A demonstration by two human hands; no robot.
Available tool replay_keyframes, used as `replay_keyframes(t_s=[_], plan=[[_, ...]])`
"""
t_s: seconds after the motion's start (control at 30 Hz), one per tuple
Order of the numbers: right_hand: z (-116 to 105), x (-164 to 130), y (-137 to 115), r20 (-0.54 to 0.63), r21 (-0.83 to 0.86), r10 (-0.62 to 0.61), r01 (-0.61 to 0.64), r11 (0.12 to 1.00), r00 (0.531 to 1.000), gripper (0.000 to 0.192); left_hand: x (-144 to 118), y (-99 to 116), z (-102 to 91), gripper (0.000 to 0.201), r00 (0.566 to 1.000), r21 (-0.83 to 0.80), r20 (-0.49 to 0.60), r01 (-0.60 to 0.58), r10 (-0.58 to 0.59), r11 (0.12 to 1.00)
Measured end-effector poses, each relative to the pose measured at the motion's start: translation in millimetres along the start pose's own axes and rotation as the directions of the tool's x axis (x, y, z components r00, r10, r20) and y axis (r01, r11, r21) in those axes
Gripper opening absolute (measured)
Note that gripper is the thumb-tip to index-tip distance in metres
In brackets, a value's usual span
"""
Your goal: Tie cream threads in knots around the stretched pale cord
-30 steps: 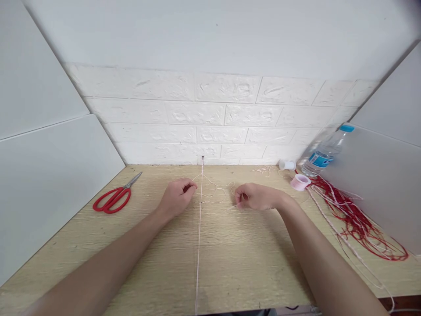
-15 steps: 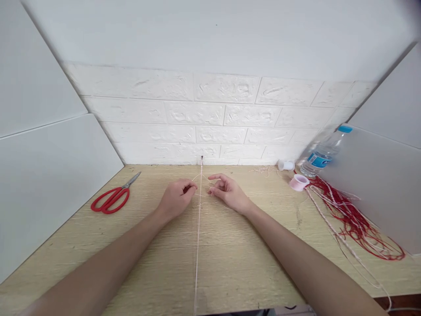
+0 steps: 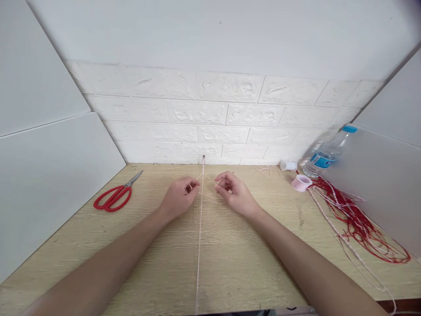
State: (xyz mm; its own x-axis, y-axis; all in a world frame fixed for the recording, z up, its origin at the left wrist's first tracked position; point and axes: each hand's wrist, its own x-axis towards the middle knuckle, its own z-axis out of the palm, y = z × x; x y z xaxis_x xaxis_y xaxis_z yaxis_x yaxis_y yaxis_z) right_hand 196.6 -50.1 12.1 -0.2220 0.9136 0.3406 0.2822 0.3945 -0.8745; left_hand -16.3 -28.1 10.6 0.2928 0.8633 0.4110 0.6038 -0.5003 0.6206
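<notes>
A pale cord [image 3: 199,237] runs taut from a small dark hole at the foot of the wall, over the tabletop, to its near edge. Its top end by the wall is a short knotted or braided stretch [image 3: 203,166]. Just left of the cord, my left hand [image 3: 181,194] pinches a thin pale thread between thumb and fingertips. On the other side, my right hand [image 3: 236,192] pinches another thread, which slants up to the cord below the braided part. Loose thread ends [image 3: 210,201] hang between the hands.
Red-handled scissors [image 3: 115,196] lie at left on the wooden table [image 3: 158,267]. At right are a pink spool [image 3: 301,183], a white spool [image 3: 288,165], a water bottle [image 3: 324,156] and a heap of red cords [image 3: 358,219]. White panels [image 3: 59,175] flank the table.
My right hand's fingers have closed from a loose spread into a pinch on the thread. The two threads are now drawn out to both sides of the cord. The view has shifted slightly.
</notes>
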Motion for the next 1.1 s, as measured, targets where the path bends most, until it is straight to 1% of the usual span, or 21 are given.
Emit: replay_keyframes(t_s=[0.13, 0.23, 0.4, 0.57, 0.7, 0.87, 0.97, 1.1], plan=[[7, -5, -4, 0.087, -0.023, -0.010, 0.012, 1.000, 0.996, 0.014, 1, 0, -0.9, 0.017, 0.997, 0.043, -0.074, -0.002, 0.005, 0.999], [9, -8, -5, 0.113, -0.031, -0.016, 0.019, 0.999, 0.993, 0.013, 2, -2, -0.4, 0.016, 0.997, 0.054, -0.080, 0.014, -0.010, 0.998], [10, -12, -6, 0.163, -0.015, -0.029, 0.032, 0.999, 0.986, 0.026, 2, -3, 1.1, 0.016, 0.999, 0.028, -0.043, 0.026, -0.025, 0.999], [14, -13, -1, 0.205, -0.040, -0.018, 0.026, 0.999, 0.979, 0.027, 3, -5, 2.5, 0.020, 0.999, 0.025, -0.005, 0.036, -0.036, 0.999], [18, -13, 4, 0.195, -0.080, -0.017, 0.033, 0.996, 0.981, 0.027, 4, -8, 3.0, 0.026, 0.998, 0.035, 0.031, 0.055, -0.056, 0.998], [22, -12, 7, 0.185, -0.102, -0.035, 0.055, 0.993, 0.982, 0.029, 4, -8, 1.6, 0.019, 0.989, 0.007, 0.121, 0.087, -0.087, 0.996], [22, -12, 8, 0.184, -0.111, -0.034, 0.056, 0.992, 0.982, 0.030, 5, -8, 0.9, 0.016, 0.987, -0.006, 0.147, 0.071, -0.070, 0.997], [23, -12, 9, 0.184, -0.118, -0.033, 0.055, 0.992, 0.982, 0.030, 5, -10, 1.1, 0.017, 0.982, -0.048, 0.185, 0.031, -0.022, 0.998]])
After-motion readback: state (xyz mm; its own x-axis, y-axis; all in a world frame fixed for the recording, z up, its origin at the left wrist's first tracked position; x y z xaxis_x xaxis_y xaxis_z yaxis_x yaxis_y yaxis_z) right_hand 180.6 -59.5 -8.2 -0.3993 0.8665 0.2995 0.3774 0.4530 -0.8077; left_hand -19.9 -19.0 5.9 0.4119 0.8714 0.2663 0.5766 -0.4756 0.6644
